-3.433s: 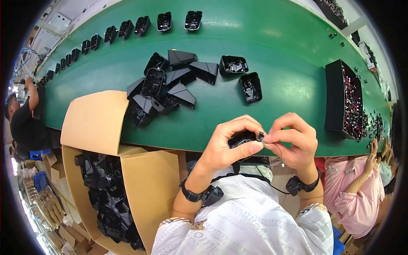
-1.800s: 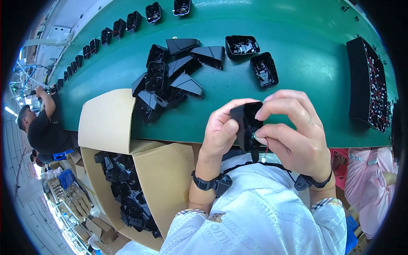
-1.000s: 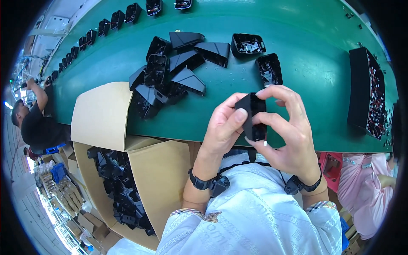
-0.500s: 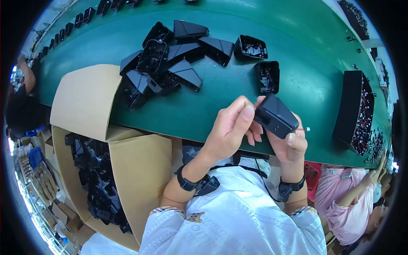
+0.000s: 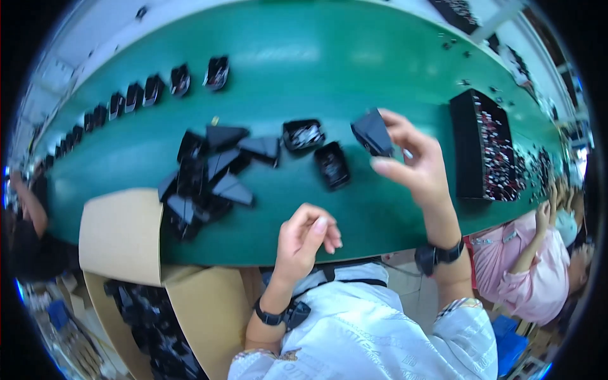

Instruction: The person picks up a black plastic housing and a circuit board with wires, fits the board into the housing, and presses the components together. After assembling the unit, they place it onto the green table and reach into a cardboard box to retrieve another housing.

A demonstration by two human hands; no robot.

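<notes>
My right hand [image 5: 418,158] is raised over the table, its thumb and fingers closed round a black plastic housing [image 5: 373,132] with slanted sides. Some of the housing's far side is turned away from me. Near the table's front edge, my left hand [image 5: 307,244] hovers with its fingers curled in and thumb against them; nothing shows in it. Between the hands and the pile lie two open-topped housings, one upright with pale parts inside [image 5: 304,135] and another dark one [image 5: 332,166]. To their left is a jumbled pile of black housings [image 5: 218,164].
A row of black housings [image 5: 152,90] runs along the table's far left. On the right, a black bin [image 5: 468,145] holds small wired parts, with more spilled beside it. An open cardboard box [image 5: 209,304] of black parts stands at front left. Co-workers sit at both sides.
My right hand has carried the housing forward, away from my body, and my left hand has let go of it and drawn back. The view has shifted, showing more of the far table.
</notes>
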